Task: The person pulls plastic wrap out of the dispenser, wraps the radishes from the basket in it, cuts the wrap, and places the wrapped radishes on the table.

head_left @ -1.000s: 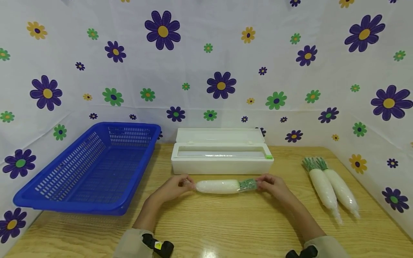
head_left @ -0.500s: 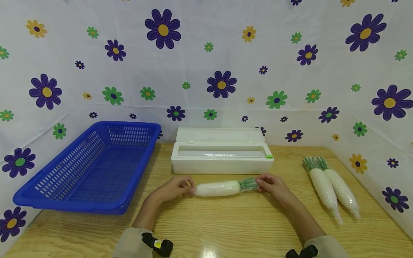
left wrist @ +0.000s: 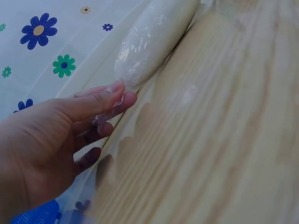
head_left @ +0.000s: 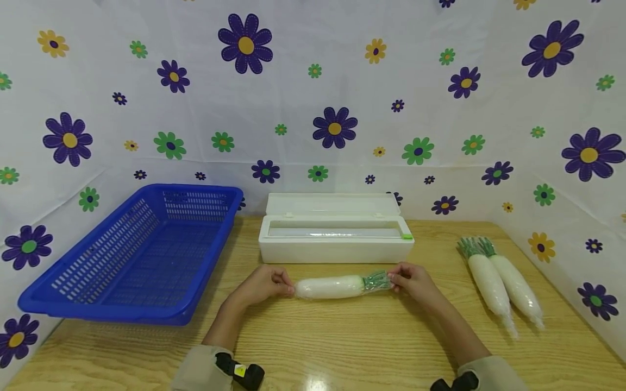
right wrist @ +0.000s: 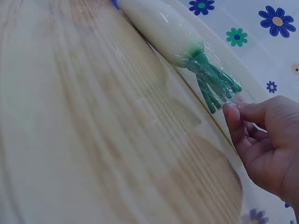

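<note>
A white daikon radish (head_left: 330, 287) in clear plastic wrap lies crosswise between the two hands, its green stem end to the right. My left hand (head_left: 266, 283) pinches the twisted wrap at the root end; the left wrist view shows this wrap (left wrist: 108, 114) between thumb and fingers. At the other end, my right hand (head_left: 414, 282) pinches the wrap just past the green stems (right wrist: 212, 79). Behind the radish stands a white wrap dispenser box (head_left: 336, 251), lid raised, with a roll of film (head_left: 337, 233) inside.
To the left is a blue perforated plastic basket (head_left: 166, 260). Two more wrapped daikon radishes (head_left: 490, 285) (head_left: 517, 283) lie side by side at the right of the wooden table (head_left: 352, 342). A flower-patterned cloth (head_left: 293, 98) encloses the back and sides.
The radish's root end has shifted slightly left and toward the person, and the left fingers have regripped the wrap closer to it. The right hand keeps its pinch.
</note>
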Action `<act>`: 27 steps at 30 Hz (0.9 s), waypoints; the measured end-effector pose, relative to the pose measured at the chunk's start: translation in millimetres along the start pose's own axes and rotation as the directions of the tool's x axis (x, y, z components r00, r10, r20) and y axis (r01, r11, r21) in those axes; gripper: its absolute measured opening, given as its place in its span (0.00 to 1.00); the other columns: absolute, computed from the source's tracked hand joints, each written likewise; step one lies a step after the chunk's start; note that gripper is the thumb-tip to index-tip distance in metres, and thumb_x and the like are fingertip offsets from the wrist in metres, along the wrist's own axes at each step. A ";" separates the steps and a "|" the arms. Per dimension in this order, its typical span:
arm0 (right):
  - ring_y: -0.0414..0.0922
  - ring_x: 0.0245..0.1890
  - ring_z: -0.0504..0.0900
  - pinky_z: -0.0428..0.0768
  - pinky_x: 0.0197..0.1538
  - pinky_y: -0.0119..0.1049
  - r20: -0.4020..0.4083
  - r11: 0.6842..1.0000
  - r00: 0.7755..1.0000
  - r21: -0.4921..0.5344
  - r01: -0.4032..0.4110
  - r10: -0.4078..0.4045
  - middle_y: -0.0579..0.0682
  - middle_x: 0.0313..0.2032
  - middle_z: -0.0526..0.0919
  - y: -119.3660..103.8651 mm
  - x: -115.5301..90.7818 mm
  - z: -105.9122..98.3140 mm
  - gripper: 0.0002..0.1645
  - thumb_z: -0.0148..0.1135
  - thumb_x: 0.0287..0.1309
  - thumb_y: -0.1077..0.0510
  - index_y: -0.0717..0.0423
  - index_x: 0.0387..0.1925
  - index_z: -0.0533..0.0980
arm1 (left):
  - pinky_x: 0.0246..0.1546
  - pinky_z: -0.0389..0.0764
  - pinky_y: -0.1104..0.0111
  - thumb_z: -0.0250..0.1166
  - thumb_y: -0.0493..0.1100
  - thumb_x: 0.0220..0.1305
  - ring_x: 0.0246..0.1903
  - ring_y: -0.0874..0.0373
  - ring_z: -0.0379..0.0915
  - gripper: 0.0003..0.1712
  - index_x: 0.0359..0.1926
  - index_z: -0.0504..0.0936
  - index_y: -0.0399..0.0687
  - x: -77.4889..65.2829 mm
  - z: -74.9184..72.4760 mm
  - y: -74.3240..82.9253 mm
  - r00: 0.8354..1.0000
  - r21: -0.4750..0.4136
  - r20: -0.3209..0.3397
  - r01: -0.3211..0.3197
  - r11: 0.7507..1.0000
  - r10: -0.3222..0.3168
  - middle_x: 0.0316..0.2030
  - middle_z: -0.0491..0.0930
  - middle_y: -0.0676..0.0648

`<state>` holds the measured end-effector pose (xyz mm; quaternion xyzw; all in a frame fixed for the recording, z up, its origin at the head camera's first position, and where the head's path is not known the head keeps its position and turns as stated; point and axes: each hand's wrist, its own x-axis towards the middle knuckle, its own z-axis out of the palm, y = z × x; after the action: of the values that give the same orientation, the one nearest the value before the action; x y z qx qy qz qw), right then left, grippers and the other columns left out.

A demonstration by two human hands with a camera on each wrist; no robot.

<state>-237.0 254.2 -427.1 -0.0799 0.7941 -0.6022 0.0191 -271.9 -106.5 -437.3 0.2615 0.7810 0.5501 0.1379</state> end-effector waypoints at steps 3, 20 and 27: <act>0.39 0.26 0.75 0.76 0.30 0.29 0.015 0.998 1.000 0.061 0.001 -0.002 0.52 0.29 0.74 4.7 0.8 -0.9 0.12 0.49 0.63 0.70 0.79 0.43 0.67 | 0.33 0.76 0.69 0.65 0.36 0.56 0.30 0.58 0.77 0.06 0.31 0.80 0.36 0.0 -1.6 -0.8 1.000 0.070 -0.013 -0.004 0.998 0.005 0.28 0.81 0.47; 0.39 0.34 0.77 0.77 0.40 0.31 0.025 0.999 1.000 0.040 -0.007 0.006 0.57 0.37 0.75 8.0 1.1 -2.5 0.17 0.51 0.62 0.70 0.80 0.50 0.67 | 0.26 0.69 0.71 0.69 0.38 0.53 0.26 0.62 0.67 0.08 0.33 0.79 0.39 -4.1 -11.2 2.2 0.998 0.194 0.055 -0.015 0.981 0.005 0.25 0.75 0.53; 0.42 0.24 0.78 0.78 0.28 0.31 0.020 0.994 0.999 -0.104 0.036 -0.034 0.55 0.25 0.77 10.0 1.4 -2.7 0.10 0.51 0.63 0.68 0.78 0.39 0.71 | 0.22 0.68 0.73 0.64 0.36 0.58 0.22 0.62 0.67 0.05 0.30 0.81 0.36 -4.9 -9.5 3.6 0.999 0.184 0.048 -0.021 0.983 0.013 0.21 0.75 0.50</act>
<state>-239.8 259.2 -435.9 -0.1002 0.8228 -0.5594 0.0117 -271.7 -115.8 -430.9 0.2926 0.8229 0.4704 0.1265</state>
